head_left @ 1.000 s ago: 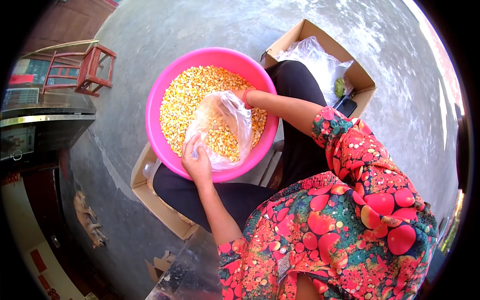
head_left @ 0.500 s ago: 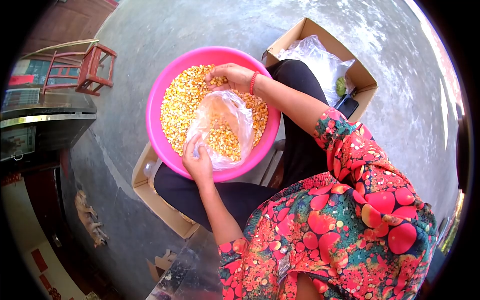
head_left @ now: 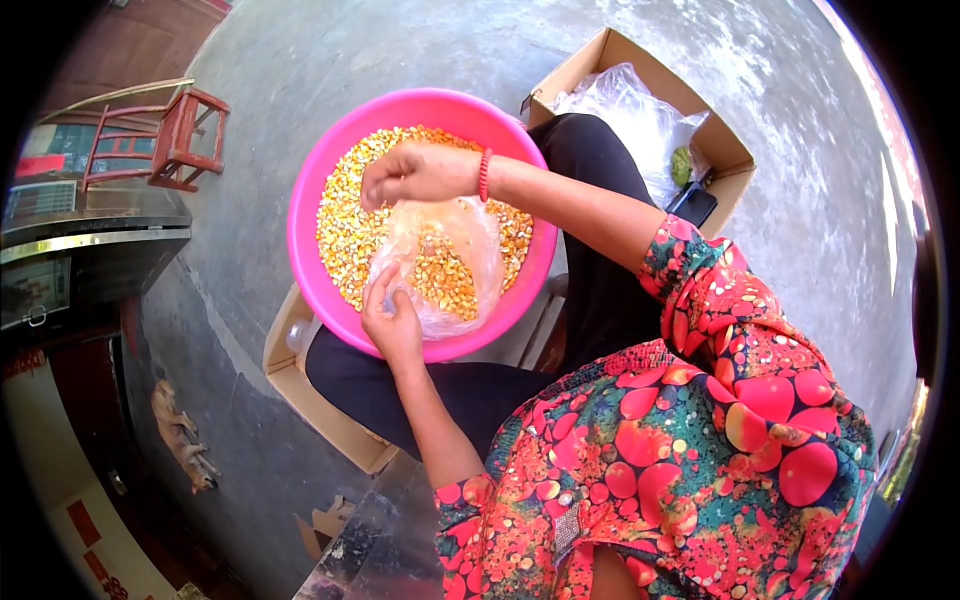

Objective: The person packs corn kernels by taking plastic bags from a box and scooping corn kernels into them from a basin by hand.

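A pink plastic basin (head_left: 304, 262) rests on my lap, filled with yellow corn kernels (head_left: 352, 205). Inside it stands a clear plastic bag (head_left: 487, 258), its mouth spread and some kernels within. My left hand (head_left: 394, 322) is closed on the bag's near left edge, thumb against the fingers. Over the kernels at the bag's far edge hovers my right hand (head_left: 422, 174), back upward and fingers curled down. Whatever those fingers hold is hidden. A red beaded bracelet (head_left: 485, 175) circles the right wrist.
At right is a cardboard box (head_left: 735, 182) with plastic bags (head_left: 630, 112) and a phone (head_left: 692, 204). Another cardboard box (head_left: 322, 418) sits by my left leg. A wooden chair (head_left: 185, 140) stands far left; a dog (head_left: 180, 435) lies on the concrete floor (head_left: 250, 480).
My right hand has moved left and turned its back upward; kernels seen in its palm earlier are out of sight. My left hand stays on the bag.
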`<state>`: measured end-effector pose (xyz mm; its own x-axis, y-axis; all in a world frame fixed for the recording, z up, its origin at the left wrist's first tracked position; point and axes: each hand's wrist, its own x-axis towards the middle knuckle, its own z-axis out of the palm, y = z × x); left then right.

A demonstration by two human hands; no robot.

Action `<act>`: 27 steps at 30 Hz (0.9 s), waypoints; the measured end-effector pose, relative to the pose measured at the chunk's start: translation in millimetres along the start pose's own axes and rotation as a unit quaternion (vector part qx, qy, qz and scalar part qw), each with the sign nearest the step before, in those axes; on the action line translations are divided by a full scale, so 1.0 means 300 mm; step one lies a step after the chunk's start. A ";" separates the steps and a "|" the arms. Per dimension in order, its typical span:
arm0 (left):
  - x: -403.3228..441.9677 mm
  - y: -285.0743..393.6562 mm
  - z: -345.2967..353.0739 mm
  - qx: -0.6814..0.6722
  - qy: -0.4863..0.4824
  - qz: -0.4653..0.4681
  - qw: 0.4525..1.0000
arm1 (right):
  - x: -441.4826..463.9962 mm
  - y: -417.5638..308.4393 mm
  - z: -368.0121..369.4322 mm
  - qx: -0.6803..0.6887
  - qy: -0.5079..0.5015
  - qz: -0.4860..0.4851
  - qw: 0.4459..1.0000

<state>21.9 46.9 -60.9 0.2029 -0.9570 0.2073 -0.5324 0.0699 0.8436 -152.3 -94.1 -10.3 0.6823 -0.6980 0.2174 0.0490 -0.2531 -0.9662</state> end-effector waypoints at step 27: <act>0.001 0.013 -0.005 0.005 0.000 -0.002 1.000 | -0.049 0.221 -0.112 0.272 0.167 0.272 0.908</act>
<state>20.9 47.1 -56.7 0.2059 -0.9572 0.2035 -0.5389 0.0627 0.8400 -183.6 -123.1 -72.8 0.4597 -0.8074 -0.3698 0.1863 0.4948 -0.8488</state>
